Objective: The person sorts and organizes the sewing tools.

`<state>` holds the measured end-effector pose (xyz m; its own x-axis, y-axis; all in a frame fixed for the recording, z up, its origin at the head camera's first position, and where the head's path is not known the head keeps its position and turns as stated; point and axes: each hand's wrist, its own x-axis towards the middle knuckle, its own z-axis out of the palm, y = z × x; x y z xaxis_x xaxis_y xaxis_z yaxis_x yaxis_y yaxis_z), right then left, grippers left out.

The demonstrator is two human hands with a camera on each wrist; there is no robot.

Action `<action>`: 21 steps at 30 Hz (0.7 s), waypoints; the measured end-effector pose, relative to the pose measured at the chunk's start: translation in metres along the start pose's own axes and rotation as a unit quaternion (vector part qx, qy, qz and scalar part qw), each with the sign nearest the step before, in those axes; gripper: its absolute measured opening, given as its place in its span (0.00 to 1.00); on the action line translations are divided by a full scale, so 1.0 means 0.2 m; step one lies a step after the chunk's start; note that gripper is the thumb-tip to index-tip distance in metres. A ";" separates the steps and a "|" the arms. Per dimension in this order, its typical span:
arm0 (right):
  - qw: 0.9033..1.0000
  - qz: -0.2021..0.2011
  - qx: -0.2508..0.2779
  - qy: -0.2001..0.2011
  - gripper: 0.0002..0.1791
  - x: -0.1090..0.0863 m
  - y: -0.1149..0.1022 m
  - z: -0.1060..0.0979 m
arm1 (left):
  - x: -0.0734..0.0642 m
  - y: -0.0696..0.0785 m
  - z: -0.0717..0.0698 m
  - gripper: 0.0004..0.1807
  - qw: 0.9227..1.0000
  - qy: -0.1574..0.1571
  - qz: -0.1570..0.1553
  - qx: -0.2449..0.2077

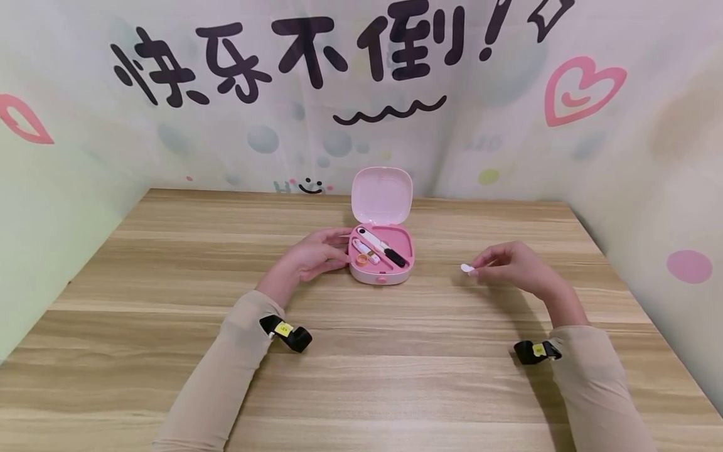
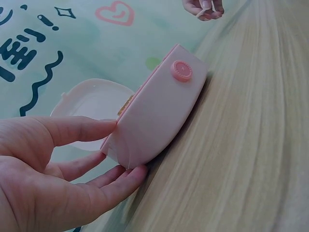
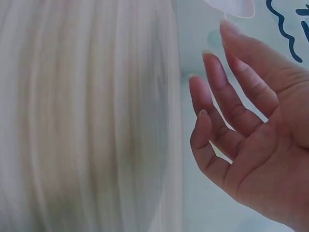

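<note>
A pink and white box stands with its lid raised. Its pink tray holds a long white-and-black tool, a small white item and a round orange-gold piece. My left hand holds the box by its left side. In the left wrist view the thumb lies at the rim and the fingers reach under the corner. Off to the right, my right hand pinches a small white flat piece between thumb and finger. That piece shows only as a thin sliver in the right wrist view.
A wood-grain table carries the box near its back edge. Behind it hangs a printed cloth with black lettering. Black straps with yellow tags sit at both wrists.
</note>
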<state>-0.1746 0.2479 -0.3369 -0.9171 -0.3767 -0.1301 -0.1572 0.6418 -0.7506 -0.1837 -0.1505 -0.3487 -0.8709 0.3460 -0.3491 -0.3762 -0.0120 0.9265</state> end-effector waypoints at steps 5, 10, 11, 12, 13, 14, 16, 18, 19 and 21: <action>1.000 0.001 0.011 0.018 0.14 0.01 -0.03 0.01 | 0.00 0.00 0.00 0.41 1.000 0.001 -0.002 0.001; 0.999 0.006 0.006 0.053 0.16 0.03 -0.06 0.03 | 0.00 0.00 0.00 0.41 1.000 0.002 -0.001 0.002; 0.998 0.007 0.005 0.061 0.17 0.03 -0.07 0.04 | 0.01 0.00 0.00 0.41 1.000 0.003 -0.001 0.003; 0.998 0.009 0.006 0.069 0.17 0.03 -0.08 0.04 | 0.01 0.00 0.00 0.41 1.000 0.003 -0.001 0.004; 0.997 0.010 0.009 0.076 0.17 0.03 -0.09 0.05 | 0.01 0.00 0.00 0.41 1.000 0.004 -0.001 0.005; 0.996 0.011 0.011 0.084 0.18 0.04 -0.11 0.06 | 0.01 0.00 0.00 0.41 1.000 0.005 -0.001 0.005; 0.995 0.011 0.017 0.097 0.18 0.05 -0.13 0.07 | 0.01 -0.01 0.00 0.40 1.000 0.003 -0.001 0.006; 0.994 0.011 0.026 0.108 0.19 0.06 -0.16 0.10 | 0.01 -0.01 0.00 0.40 1.000 0.001 0.001 0.008; 0.993 0.009 0.030 0.111 0.18 0.06 -0.17 0.11 | 0.01 -0.01 0.00 0.40 1.000 0.000 0.002 0.008; 0.992 0.006 0.039 0.116 0.18 0.08 -0.19 0.13 | 0.01 -0.01 -0.01 0.40 1.000 -0.002 0.004 0.010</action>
<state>-0.1727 0.1996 -0.3272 -0.9799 -0.1995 0.0063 -0.1249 0.5883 -0.7989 -0.1842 -0.1511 -0.3515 -0.8726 0.3494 -0.3414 -0.3626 0.0049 0.9319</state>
